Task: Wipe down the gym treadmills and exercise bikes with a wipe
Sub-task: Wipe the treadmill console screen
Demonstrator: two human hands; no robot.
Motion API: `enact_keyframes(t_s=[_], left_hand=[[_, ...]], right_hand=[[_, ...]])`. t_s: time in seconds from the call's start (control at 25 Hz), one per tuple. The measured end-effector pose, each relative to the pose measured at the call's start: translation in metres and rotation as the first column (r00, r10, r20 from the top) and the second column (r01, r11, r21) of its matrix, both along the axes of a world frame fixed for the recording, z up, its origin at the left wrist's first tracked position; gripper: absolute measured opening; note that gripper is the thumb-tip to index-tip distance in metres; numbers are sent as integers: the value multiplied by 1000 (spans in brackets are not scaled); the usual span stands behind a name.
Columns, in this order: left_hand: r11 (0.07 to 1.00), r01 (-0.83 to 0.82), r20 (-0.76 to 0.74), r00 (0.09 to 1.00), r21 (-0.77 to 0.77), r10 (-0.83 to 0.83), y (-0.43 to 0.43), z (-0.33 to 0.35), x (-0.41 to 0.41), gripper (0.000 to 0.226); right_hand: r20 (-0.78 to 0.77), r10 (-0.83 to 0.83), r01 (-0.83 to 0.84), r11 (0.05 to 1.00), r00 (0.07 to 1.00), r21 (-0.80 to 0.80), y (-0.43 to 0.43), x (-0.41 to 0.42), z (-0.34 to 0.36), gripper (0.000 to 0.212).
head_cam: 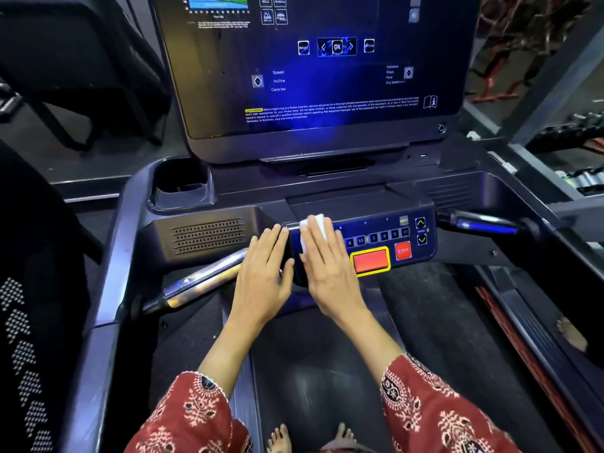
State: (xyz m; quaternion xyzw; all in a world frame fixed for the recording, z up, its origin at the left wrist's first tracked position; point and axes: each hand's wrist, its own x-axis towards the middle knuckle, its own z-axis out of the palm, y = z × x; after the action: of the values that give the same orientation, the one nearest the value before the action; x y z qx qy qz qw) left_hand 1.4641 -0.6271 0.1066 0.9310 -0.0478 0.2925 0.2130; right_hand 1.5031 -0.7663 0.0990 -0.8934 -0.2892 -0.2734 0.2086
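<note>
I stand on a dark treadmill, facing its control panel (385,238) with number keys, a big red button in a yellow frame and a red STOP key. My right hand (327,266) lies flat with straight fingers on a white wipe (312,223), pressing it against the panel's left part. Only the wipe's top and left edge show past the fingers. My left hand (264,276) rests flat beside it on the panel's left end, fingers straight, holding nothing.
A large lit screen (327,76) rises behind the panel. A cup holder (181,186) sits at back left. Metal handgrips stick out on the left (196,286) and the right (483,223). The belt (327,371) runs under my bare feet. Weight racks stand at far right.
</note>
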Motion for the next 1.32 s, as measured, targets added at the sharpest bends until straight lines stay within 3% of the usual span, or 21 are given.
enact_keyframes(t_s=[0.16,0.28,0.44,0.56,0.68,0.72,0.84,1.0,1.12,1.24,1.32], left_hand=[[1000,-5,58,998,0,5,-10,2,3,46],[999,0,108,994,42,-4,-17,5,11,42],[994,-21,130,992,105,7,-45,7,24,40],[991,-29,126,992,134,12,-61,5,31,39],[988,-88,125,990,126,72,-72,6,35,40],[987,-100,129,988,125,84,-76,6,36,40],[984,-132,143,983,119,115,-87,8,42,40],[982,-144,141,982,124,126,-106,9,51,39],[985,-134,120,985,107,121,-122,10,61,39],[984,-117,104,989,135,104,-140,11,68,41],[981,-123,97,989,151,109,-147,11,70,42]], right_hand=[[-64,-130,136,986,989,99,-28,18,7,49],[-1,51,-51,997,999,-54,-48,14,-4,49],[-86,-44,49,997,995,59,-79,23,-8,48],[-7,23,-24,999,1000,-38,-105,29,-13,55],[-99,-170,184,971,980,154,-110,47,-4,55],[-104,-142,156,977,984,145,-105,51,0,53],[69,164,-159,984,984,-77,-102,68,6,42],[-61,-65,71,991,996,109,-137,81,10,45],[-1,36,-36,999,999,0,-160,71,-5,45],[-101,18,-10,997,995,81,-174,69,-13,48],[-88,31,-28,999,996,39,-184,66,-21,48]])
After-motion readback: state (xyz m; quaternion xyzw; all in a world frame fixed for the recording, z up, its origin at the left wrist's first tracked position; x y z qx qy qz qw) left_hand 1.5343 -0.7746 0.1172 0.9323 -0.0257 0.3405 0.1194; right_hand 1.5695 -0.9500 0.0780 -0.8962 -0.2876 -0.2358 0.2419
